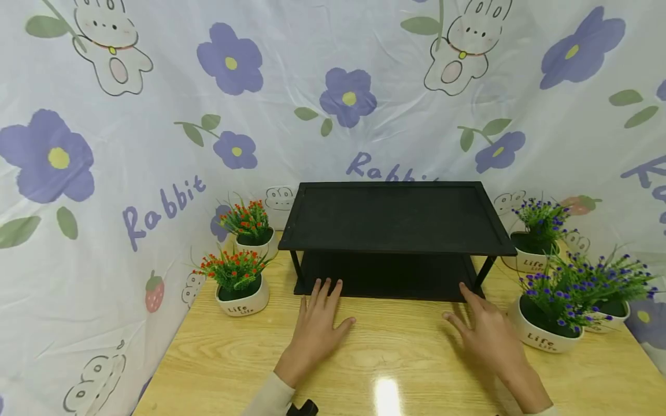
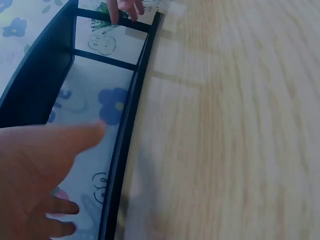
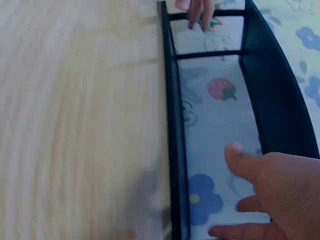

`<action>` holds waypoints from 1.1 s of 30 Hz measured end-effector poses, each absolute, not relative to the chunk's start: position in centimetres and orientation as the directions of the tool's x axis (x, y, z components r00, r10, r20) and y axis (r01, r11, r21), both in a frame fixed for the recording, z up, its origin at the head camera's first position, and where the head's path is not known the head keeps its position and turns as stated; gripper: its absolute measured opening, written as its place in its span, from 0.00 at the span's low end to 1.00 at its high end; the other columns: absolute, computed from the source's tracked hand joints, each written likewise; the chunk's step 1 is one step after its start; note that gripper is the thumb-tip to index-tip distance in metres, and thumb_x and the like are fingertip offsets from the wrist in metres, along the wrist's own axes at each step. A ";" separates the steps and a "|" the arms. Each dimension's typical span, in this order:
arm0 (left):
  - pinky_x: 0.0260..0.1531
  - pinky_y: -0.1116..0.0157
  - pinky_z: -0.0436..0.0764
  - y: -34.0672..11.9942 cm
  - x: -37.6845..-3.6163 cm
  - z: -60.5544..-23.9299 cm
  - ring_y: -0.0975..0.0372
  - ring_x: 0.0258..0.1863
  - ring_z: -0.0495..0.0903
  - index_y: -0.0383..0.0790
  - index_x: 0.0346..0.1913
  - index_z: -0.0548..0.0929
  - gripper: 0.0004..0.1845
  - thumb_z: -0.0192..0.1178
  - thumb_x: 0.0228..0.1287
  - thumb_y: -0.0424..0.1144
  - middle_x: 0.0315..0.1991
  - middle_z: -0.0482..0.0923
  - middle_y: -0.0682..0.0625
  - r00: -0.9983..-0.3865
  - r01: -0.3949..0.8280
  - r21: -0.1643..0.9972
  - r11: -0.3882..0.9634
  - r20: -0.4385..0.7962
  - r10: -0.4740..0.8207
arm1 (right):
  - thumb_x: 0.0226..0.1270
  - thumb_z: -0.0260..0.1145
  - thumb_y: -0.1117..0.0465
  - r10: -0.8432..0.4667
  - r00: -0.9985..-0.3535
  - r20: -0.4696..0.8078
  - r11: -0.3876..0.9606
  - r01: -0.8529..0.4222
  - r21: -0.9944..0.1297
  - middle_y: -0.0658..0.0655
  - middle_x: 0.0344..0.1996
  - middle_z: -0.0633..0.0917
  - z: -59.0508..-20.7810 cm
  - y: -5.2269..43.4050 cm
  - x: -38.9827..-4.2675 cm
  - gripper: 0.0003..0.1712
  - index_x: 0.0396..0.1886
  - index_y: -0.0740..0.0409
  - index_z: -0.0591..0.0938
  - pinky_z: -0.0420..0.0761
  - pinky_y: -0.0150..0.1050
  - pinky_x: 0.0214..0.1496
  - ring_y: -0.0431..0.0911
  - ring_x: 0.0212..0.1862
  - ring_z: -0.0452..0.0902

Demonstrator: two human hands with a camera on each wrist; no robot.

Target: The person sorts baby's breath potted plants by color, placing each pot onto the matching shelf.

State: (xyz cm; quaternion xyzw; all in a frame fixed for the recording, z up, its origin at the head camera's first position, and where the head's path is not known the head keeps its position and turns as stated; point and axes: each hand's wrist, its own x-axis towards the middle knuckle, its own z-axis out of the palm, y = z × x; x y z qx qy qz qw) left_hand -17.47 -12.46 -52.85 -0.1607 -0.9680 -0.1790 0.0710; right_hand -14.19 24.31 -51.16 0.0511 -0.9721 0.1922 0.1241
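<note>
A black two-tier shelf (image 1: 390, 216) stands on the wooden table, its lower board (image 1: 387, 274) close to the tabletop. My left hand (image 1: 317, 332) is at the left part of the shelf's front edge, fingers stretched forward and fingertips over the lower board's edge. My right hand (image 1: 489, 332) reaches the front right corner, index finger extended by the right post (image 1: 485, 271). Neither hand grips anything. In the left wrist view the left thumb (image 2: 75, 137) shows beside the shelf frame; the right wrist view shows the right hand (image 3: 280, 190) with fingers apart.
Two orange-flowered pots (image 1: 241, 297) stand left of the shelf. On the right are several purple-flowered pots (image 1: 546, 335), one close beside my right hand. A patterned cloth (image 1: 291, 75) hangs behind the wooden table (image 1: 406, 352). A small black object (image 1: 304, 408) is by the left sleeve.
</note>
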 end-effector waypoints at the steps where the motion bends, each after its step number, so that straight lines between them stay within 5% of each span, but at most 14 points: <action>1: 0.71 0.33 0.70 -12.5 -17.6 -52.8 0.40 0.80 0.65 0.42 0.83 0.65 0.44 0.67 0.73 0.58 0.79 0.68 0.37 -0.931 0.348 0.332 0.877 0.234 0.281 | 0.71 0.75 0.44 -0.040 -0.962 0.271 0.911 -0.147 -0.386 0.77 0.59 0.84 -50.9 24.6 -14.2 0.42 0.76 0.63 0.75 0.87 0.63 0.45 0.71 0.48 0.87; 5: 0.52 0.51 0.89 -12.8 -18.1 -52.6 0.50 0.56 0.88 0.37 0.69 0.81 0.27 0.72 0.72 0.44 0.57 0.86 0.42 -0.895 0.380 0.352 0.855 0.373 0.245 | 0.70 0.77 0.59 -0.016 -0.948 0.319 0.885 -0.162 -0.436 0.69 0.40 0.91 -50.2 25.9 -13.6 0.24 0.61 0.66 0.86 0.87 0.51 0.31 0.58 0.33 0.89; 12: 0.36 0.62 0.89 -14.5 -19.8 -51.7 0.61 0.36 0.87 0.39 0.43 0.89 0.02 0.69 0.73 0.33 0.39 0.88 0.50 -0.861 0.390 0.454 0.801 0.489 0.142 | 0.67 0.77 0.65 0.023 -0.909 0.416 0.892 -0.169 -0.418 0.59 0.30 0.92 -49.5 28.7 -11.6 0.09 0.46 0.60 0.92 0.81 0.40 0.23 0.47 0.25 0.85; 24: 0.41 0.54 0.90 -17.9 -23.4 -51.0 0.51 0.39 0.88 0.31 0.50 0.86 0.07 0.65 0.76 0.31 0.42 0.85 0.41 -0.846 0.313 0.589 0.745 0.530 -0.063 | 0.78 0.69 0.57 0.168 -0.971 0.171 0.890 0.075 -0.449 0.61 0.32 0.92 -48.4 33.4 -8.6 0.13 0.48 0.63 0.90 0.82 0.46 0.28 0.50 0.28 0.86; 33: 0.49 0.49 0.86 -18.2 -24.8 -50.8 0.44 0.50 0.82 0.31 0.56 0.77 0.11 0.61 0.79 0.33 0.51 0.76 0.35 -0.880 0.182 0.675 0.715 0.436 -0.188 | 0.80 0.64 0.46 0.360 -0.933 -0.020 0.842 0.334 -0.423 0.63 0.33 0.88 -49.0 36.7 -7.5 0.25 0.43 0.67 0.85 0.80 0.53 0.35 0.55 0.34 0.84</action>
